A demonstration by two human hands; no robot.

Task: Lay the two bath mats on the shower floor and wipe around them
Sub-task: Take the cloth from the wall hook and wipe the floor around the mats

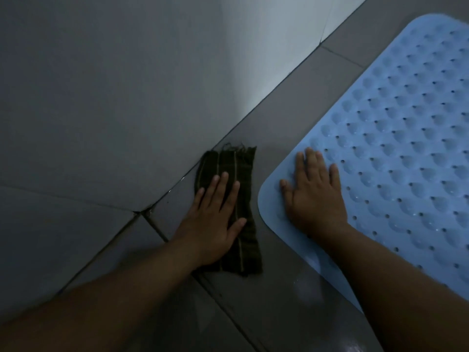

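Your left hand (212, 219) presses flat on the dark cloth (243, 179) just beside the blue mat (406, 148); your right hand (314, 196) lies flat on the mat's corner.

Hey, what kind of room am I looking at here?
Most likely a bathroom or shower floor: a blue bath mat with drain holes lies on grey floor tiles beside a tiled wall, and a dark cloth is pressed to the floor.

No lettering, label, brand mark or number can be read anywhere: not on the blue bath mat (396, 138), the dark striped cloth (243, 174), or the grey tiles (276, 118).
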